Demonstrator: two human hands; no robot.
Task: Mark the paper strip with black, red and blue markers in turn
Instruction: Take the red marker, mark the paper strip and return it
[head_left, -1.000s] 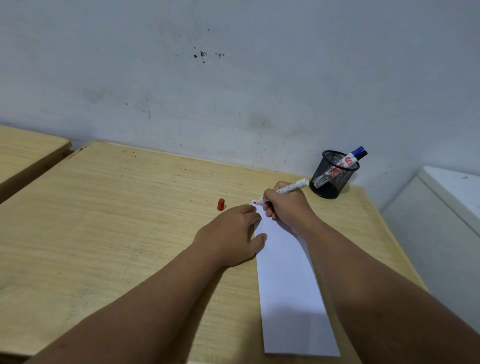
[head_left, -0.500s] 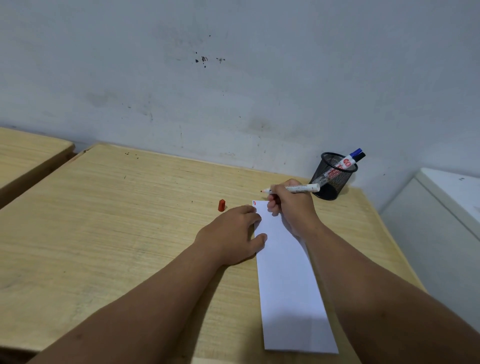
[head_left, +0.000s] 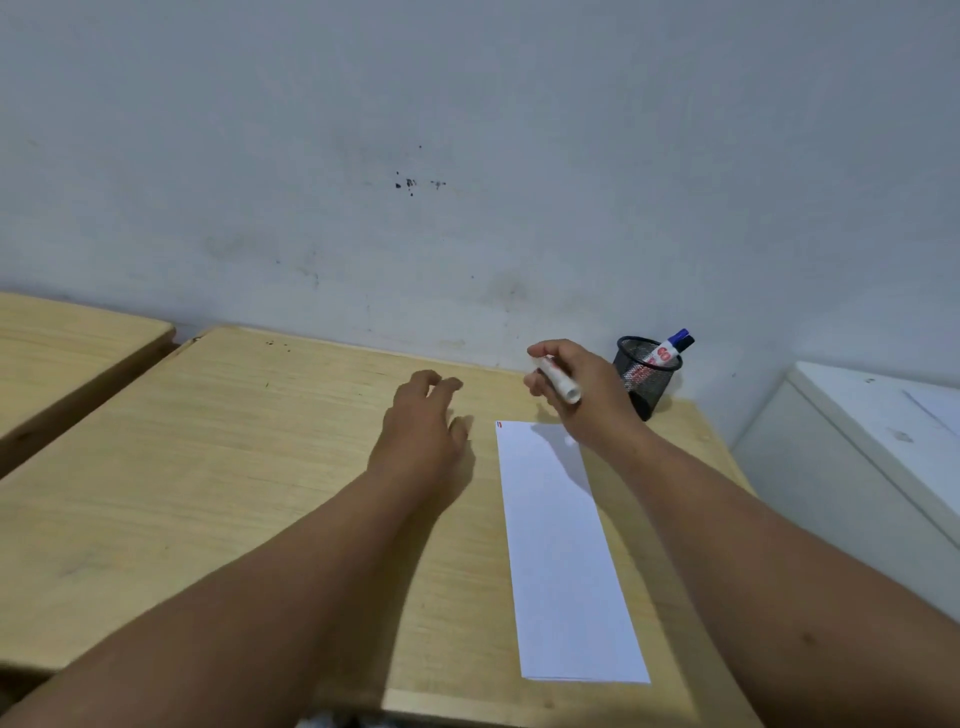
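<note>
A long white paper strip (head_left: 563, 551) lies on the wooden desk (head_left: 218, 467), with a small red and dark mark (head_left: 500, 425) at its far left corner. My right hand (head_left: 582, 395) hovers above the strip's far end, shut on a white-barrelled marker (head_left: 558, 380) whose tip is hidden by the fingers. My left hand (head_left: 423, 431) is off the paper to the left, fingers spread over the desk; the red cap is hidden under it. A black mesh pen holder (head_left: 644, 374) at the back right holds the blue marker (head_left: 675, 343) and a black one behind it.
A grey wall rises straight behind the desk. A second wooden desk (head_left: 67, 343) stands at the left across a narrow gap. A white cabinet (head_left: 872, 441) sits close to the desk's right edge.
My right hand lifted the marker off the strip and turned it in the air. My left hand let go of the paper and slid left over the spot where the red cap lay.
</note>
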